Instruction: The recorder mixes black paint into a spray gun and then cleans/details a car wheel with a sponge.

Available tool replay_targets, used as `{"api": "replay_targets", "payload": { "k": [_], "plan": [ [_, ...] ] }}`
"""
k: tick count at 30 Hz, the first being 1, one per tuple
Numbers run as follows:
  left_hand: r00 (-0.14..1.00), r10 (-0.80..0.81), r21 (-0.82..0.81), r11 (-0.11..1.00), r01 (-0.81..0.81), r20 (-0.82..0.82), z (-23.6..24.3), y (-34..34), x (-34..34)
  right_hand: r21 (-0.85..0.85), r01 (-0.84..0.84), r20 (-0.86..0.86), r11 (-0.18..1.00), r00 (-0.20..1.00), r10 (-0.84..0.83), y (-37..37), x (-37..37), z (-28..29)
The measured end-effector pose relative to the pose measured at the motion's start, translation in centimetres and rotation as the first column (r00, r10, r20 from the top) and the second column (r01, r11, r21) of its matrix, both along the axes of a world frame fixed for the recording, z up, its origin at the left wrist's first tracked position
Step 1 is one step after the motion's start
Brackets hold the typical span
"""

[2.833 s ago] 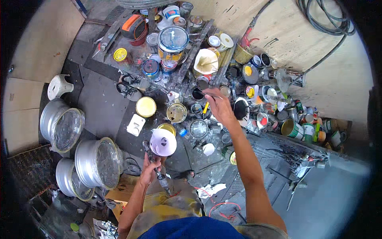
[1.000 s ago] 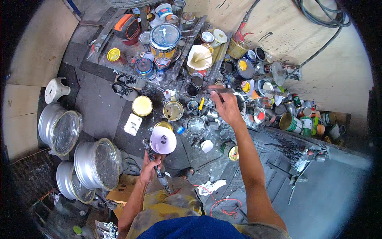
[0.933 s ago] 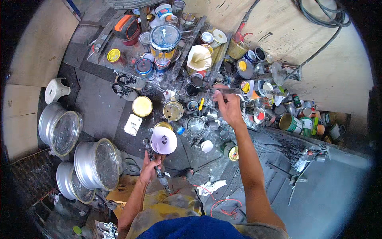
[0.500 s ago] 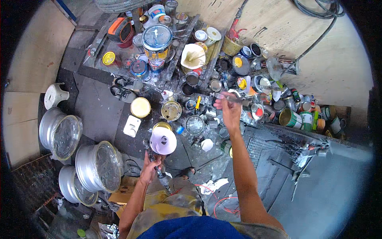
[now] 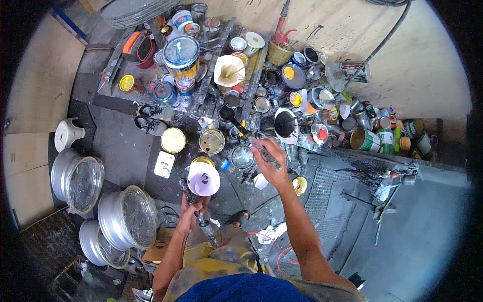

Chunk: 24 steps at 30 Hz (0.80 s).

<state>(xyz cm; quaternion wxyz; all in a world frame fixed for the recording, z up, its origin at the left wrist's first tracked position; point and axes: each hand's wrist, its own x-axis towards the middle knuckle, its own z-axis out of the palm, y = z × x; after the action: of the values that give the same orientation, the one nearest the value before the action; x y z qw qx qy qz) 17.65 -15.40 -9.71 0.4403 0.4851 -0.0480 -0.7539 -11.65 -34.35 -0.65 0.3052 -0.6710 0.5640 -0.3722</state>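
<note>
My left hand is wrapped round a dark metal spray gun in front of my body. A pale paper cone with dark spots inside sits just above that hand; what supports it is hidden. Reaching forward to the centre, my right hand is closed on a slim stick-like tool, greyish at the hand and black at its far end. That black end points to a small can of dark paint, but I cannot tell whether it touches. A white-edged container with black inside stands beyond the right hand.
Paint cans crowd the far bench, among them a large blue-lidded bucket. A cream-topped can and a clear-looking tub stand nearer. Silver wheel rims fill the left side. A red cord lies by my feet.
My right hand has moved left and nearer to me with the stick-like tool, uncovering the black-filled container. The left hand still grips the spray gun. The view has shifted slightly.
</note>
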Motion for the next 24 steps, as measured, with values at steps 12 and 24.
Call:
{"api": "replay_targets", "payload": {
  "k": [12,24],
  "plan": [
    [0.999,-0.034,0.007,0.999,0.034,0.026,-0.1,-0.6,-0.9,0.324,0.409,0.456,0.853,0.723,-0.519,0.6,1.3,-7.0],
    [0.998,-0.027,-0.014,1.0,0.028,0.05,-0.5,-1.1,-1.1,0.433,0.563,0.553,0.704,0.451,-0.701,2.8,-3.1,-3.0]
  ]
}}
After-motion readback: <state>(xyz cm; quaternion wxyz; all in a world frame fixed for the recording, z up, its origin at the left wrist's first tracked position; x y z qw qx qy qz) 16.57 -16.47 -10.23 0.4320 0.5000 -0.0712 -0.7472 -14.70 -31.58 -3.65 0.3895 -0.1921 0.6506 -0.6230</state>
